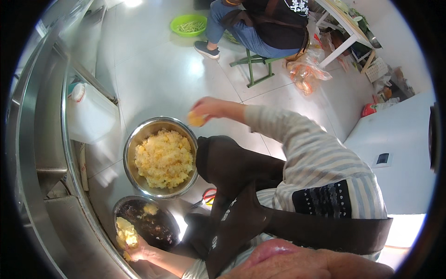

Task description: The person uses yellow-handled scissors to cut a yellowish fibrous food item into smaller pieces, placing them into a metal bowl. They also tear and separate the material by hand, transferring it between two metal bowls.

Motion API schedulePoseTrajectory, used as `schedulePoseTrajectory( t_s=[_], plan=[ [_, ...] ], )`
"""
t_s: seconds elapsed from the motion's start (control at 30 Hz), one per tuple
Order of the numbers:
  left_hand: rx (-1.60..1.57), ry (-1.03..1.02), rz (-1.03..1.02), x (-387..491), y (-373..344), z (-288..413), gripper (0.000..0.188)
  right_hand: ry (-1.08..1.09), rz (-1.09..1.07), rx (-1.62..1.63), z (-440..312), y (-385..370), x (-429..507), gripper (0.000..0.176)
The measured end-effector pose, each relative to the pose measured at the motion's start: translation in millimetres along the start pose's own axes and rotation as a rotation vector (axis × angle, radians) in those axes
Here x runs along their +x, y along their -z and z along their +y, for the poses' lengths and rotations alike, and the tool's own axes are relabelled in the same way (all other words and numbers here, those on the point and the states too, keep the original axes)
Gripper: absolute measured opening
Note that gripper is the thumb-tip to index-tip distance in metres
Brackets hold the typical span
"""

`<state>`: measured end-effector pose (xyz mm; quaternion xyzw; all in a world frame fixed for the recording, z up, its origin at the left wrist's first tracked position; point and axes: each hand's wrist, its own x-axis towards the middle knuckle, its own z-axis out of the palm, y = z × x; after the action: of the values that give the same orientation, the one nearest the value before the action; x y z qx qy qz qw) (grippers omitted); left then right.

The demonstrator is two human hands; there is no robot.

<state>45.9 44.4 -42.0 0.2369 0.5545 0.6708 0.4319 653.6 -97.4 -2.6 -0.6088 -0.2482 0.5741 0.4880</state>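
A wide steel bowl (129, 174) stands on the floor, heaped with pale yellow crumbly food (163, 158). Just beyond its far right rim, my right hand (209, 107) is raised with a small yellow piece (195, 119) in its fingers; motion blurs it, so I cannot tell what it is. My left hand (137, 248) grips a lump of yellow, wet-looking food (126, 233) at the left rim of a second metal bowl (120, 204). Inside that bowl lie dark contents (156, 226) and a loose yellow clump (150, 209).
Scissors with red and yellow handles (209, 197) lie beside the bowls. A white plastic jug (92, 111) stands under the steel counter (64, 104). Ahead, another person (258, 31) sits on a green folding stool (256, 68), near a green basin (188, 29) of green beans. Plastic bags (306, 75) lie nearby.
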Motion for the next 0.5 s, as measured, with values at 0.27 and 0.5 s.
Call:
schedulePoseTrajectory(
  t_s=[0.27,0.5],
  plan=[
    [-0.271,0.199,-0.16,45,29,-30,0.045,-0.198,1.088,0.624,196,136,-220,0.023],
    [-0.195,0.399,-0.214,25,34,-1,0.048,0.077,1.499,0.844,174,279,-289,0.022]
  ],
)
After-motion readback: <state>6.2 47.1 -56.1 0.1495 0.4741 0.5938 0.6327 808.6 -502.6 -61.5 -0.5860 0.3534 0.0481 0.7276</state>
